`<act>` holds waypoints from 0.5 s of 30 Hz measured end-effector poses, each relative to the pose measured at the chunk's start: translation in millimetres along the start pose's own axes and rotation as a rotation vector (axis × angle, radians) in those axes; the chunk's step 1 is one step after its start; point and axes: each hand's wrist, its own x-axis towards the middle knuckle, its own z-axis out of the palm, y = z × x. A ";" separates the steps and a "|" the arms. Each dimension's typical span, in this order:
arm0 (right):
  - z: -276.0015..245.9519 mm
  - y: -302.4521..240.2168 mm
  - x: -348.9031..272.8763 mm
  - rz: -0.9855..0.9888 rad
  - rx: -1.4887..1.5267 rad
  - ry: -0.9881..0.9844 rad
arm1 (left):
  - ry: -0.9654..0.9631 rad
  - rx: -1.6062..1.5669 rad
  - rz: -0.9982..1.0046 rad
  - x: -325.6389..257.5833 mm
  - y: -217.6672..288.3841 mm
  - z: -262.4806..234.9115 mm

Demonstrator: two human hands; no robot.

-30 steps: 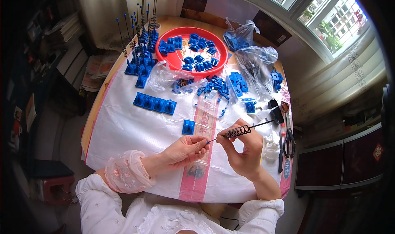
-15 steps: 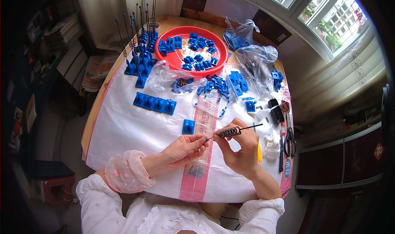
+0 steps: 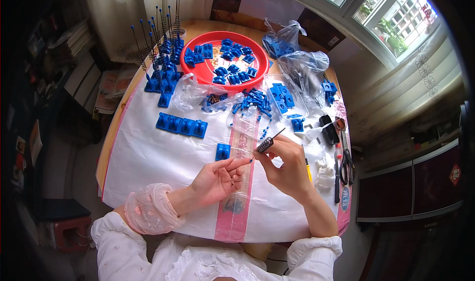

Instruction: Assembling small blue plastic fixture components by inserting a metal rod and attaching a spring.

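My right hand (image 3: 286, 168) pinches a thin metal rod with a dark coiled spring (image 3: 266, 143) on it, tilted up to the right. My left hand (image 3: 219, 181) lies palm up just left of it, fingers spread, fingertips near the rod's lower blue tip. A single blue plastic base (image 3: 222, 151) sits on the white sheet just above my left fingers. A row of blue bases (image 3: 181, 125) lies further left.
A red tray (image 3: 203, 71) of blue parts stands at the back, with upright spring rods (image 3: 161, 39) on bases to its left. Clear bags (image 3: 297, 63) of parts, a clear box (image 3: 284, 95), scissors (image 3: 346, 160) and a yellow-handled tool (image 3: 307, 168) lie at the right.
My right hand turned the spring rod from nearly level to tilted and drew it left, closer to my left fingertips. The yellow-handled tool came into view beside my right hand.
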 end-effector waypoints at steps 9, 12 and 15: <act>-2.1 18.5 -5.9 -0.031 0.019 0.057 | -0.013 -0.168 0.000 -2.8 -2.5 14.4; -0.6 16.5 -3.3 -0.066 0.008 0.076 | -0.033 -0.175 -0.003 -2.4 -4.2 12.8; 0.7 16.7 -3.0 -0.081 -0.011 0.069 | -0.026 -0.179 0.000 -1.7 -6.7 13.8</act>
